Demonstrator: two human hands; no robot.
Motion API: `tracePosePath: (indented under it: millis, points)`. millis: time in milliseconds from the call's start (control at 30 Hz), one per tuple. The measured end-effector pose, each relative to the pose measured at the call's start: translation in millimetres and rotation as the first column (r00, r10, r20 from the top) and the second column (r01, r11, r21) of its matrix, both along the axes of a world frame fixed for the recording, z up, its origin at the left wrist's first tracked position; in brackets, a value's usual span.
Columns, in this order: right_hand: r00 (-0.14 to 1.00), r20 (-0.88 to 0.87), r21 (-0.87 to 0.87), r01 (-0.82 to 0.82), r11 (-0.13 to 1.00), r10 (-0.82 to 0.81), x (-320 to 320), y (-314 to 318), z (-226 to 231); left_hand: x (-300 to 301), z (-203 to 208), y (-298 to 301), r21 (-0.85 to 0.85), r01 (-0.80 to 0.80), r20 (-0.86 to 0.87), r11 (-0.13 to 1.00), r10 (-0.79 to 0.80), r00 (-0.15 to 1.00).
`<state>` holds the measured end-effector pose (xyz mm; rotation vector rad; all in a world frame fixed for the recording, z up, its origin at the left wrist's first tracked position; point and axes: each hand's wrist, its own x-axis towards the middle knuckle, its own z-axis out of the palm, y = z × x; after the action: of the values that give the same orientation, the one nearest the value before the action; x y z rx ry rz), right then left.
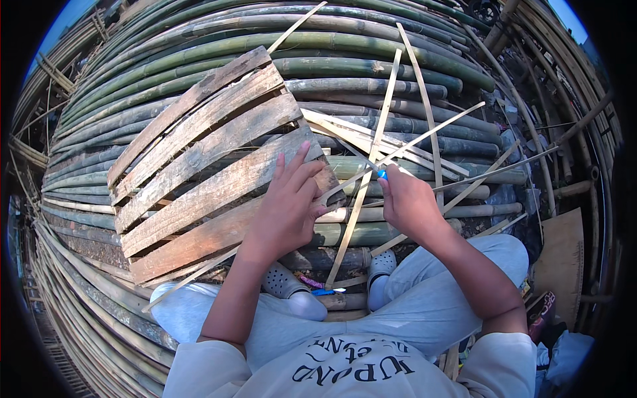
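Observation:
My left hand is closed at the thumb side on a thin, pale bamboo strip, its other fingers pointing up over the edge of a slatted wooden board. The strip runs on beneath that hand toward my left knee. In my right hand is a small knife with a blue handle, gripped close to the strip. Its thin blade seems to point up and left, but is hard to make out. Other split bamboo strips cross each other around the right hand.
Rows of green and grey bamboo poles lie under and beyond the board. A blue, white-tipped object rests between my feet in grey clogs. More poles are stacked at left. A brown panel leans at right.

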<state>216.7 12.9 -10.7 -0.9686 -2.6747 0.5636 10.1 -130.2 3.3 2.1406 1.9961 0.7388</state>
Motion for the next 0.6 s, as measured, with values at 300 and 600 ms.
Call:
tracePosePath:
  millis: [300,600]
  points:
    - [0.999,0.003,0.073,0.044,0.996,-0.044,-5,7,-1,-5,-7,9,0.061,0.048,0.199,0.997,-0.059,0.978]
    - [0.988,0.13,0.144,-0.106,0.984,0.087,-5,-22,1,0,-19,10,0.066,0.034,0.194,0.997,-0.046,0.98]
